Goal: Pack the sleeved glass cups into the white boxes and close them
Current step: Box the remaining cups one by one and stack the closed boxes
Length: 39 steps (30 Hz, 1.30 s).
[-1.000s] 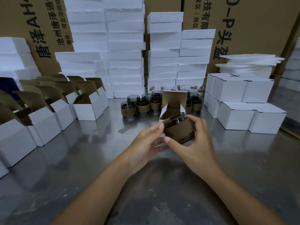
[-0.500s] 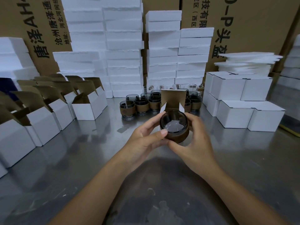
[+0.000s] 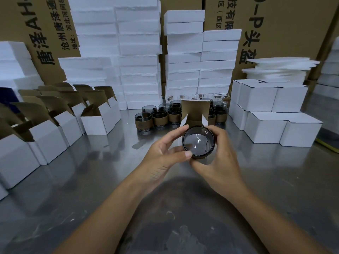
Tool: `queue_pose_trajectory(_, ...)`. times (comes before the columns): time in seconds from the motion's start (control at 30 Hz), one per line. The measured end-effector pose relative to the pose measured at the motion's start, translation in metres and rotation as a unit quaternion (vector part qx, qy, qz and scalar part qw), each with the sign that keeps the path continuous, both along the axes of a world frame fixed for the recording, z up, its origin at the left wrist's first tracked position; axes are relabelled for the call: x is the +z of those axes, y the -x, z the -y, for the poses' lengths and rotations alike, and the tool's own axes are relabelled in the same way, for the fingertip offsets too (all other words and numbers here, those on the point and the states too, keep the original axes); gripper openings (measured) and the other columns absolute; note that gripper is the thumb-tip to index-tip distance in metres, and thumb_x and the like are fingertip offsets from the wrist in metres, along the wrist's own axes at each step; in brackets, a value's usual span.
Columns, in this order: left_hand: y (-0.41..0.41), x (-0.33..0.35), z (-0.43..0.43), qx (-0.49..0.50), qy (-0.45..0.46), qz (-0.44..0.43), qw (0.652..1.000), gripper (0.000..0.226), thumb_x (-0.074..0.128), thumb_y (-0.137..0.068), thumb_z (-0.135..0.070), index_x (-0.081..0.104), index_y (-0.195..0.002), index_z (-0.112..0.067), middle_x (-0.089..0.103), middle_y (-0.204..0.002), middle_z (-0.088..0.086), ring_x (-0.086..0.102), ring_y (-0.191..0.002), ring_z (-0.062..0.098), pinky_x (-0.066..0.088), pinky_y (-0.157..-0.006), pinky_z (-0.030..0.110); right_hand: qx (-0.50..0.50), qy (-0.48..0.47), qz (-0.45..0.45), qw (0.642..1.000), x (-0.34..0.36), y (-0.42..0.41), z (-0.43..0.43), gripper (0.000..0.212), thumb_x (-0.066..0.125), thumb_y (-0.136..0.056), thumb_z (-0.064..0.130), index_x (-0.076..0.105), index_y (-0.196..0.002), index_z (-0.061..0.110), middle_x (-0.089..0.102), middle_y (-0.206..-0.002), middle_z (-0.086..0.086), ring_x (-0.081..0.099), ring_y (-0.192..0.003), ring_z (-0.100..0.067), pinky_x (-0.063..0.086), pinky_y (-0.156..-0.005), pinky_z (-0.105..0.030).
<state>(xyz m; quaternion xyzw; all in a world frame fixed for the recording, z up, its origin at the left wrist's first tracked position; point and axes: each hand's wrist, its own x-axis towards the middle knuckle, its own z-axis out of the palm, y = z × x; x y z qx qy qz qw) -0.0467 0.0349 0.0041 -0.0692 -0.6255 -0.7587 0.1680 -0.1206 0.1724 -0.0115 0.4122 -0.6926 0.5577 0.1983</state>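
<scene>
Near: my forearms enter from the bottom edge over the steel table (image 3: 88, 180).

L hand (image 3: 163, 156): fingers curled, thumb tip on the lower-left rim of the sleeved glass cup (image 3: 198, 143), index finger up at its upper-left edge.

R hand (image 3: 220, 162): fingers wrapped round the cup's right side, thumb beneath it.

Both hands grip the one cup btwn them and hold nothing else. Cup is tipped w/ its mouth facing me. Glass is dark and the base shows through it. Only a sliver of brown sleeve shows at the lower edge.

Mid: directly behind the cup stands an open white box (image 3: 195, 110), lid flap upright, brown inside, side flaps spread. Cup overlaps the box front in view. Contact btwn cup and box: cannot tell.

Behind that box: cluster of sleeved cups (image 3: 159, 119), upright on the table, w/ clear unsleeved glasses (image 3: 219, 97) at its rear.

L side: rows of open boxes (image 3: 97, 121), lids up, brown interiors showing.

R side: closed boxes (image 3: 266, 125), white, stacked in two tiers.

Far: foam block stacks (image 3: 139, 52), several columns, against brown cartons (image 3: 286, 24) printed w/ black Chinese text. Pile of thin foam sheets (image 3: 278, 68) sits behind and above the closed boxes. Further foam at the far L and R edges, blurred.
</scene>
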Motion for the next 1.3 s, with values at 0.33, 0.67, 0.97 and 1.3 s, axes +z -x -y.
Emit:
queue_pose_trajectory(0.33, 0.002, -0.001, 0.003, -0.008, -0.012, 0.02, 1.0, 0.053, 0.069, -0.076, -0.011, 0.058, -0.127, -0.023, 0.058, -0.133, -0.003, 0.059, -0.117, 0.022, 0.052, -0.09, 0.034, 0.003, 0.003, 0.034, 0.999, 0.005, -0.004, -0.002, 0.066, 0.082, -0.063, 0.03, 0.037, -0.109, 0.045, 0.055, -0.107, 0.026, 0.054, -0.101, 0.006, 0.04, -0.08, -0.004)
queue_pose_trajectory(0.67, 0.0, 0.0, 0.006, -0.011, 0.008, 0.059, 0.998, 0.048, 0.062, -0.079, -0.033, 0.058, -0.126, -0.028, 0.063, -0.118, 0.009, 0.062, -0.089, 0.014, 0.049, -0.072, 0.022, 0.106, 0.044, 0.221, 0.968, 0.014, -0.006, -0.001, 0.034, 0.073, -0.072, 0.03, 0.057, -0.102, 0.027, 0.066, -0.094, 0.014, 0.062, -0.084, 0.007, 0.046, -0.068, -0.008)
queue_pose_trajectory(0.97, 0.001, -0.002, 0.006, -0.008, 0.018, 0.067, 0.998, 0.054, 0.07, -0.073, -0.039, 0.059, -0.124, -0.024, 0.058, -0.097, 0.01, 0.058, -0.071, 0.009, 0.048, -0.067, 0.022, 0.151, 0.03, 0.362, 0.92, 0.019, -0.002, -0.001, 0.055, 0.058, -0.054, 0.069, 0.075, -0.084, 0.027, 0.075, -0.087, -0.001, 0.07, -0.08, -0.013, 0.056, -0.063, -0.026)
queue_pose_trajectory(1.3, 0.0, -0.001, 0.002, 0.005, 0.025, 0.08, 0.996, 0.056, 0.069, -0.075, -0.04, 0.055, -0.126, -0.023, 0.063, -0.105, 0.01, 0.06, -0.086, 0.013, 0.049, -0.069, 0.023, 0.158, 0.011, 0.398, 0.904, 0.021, -0.003, 0.0, 0.066, 0.056, -0.051, 0.071, 0.073, -0.087, 0.019, 0.074, -0.089, -0.005, 0.069, -0.079, -0.013, 0.053, -0.06, -0.025)
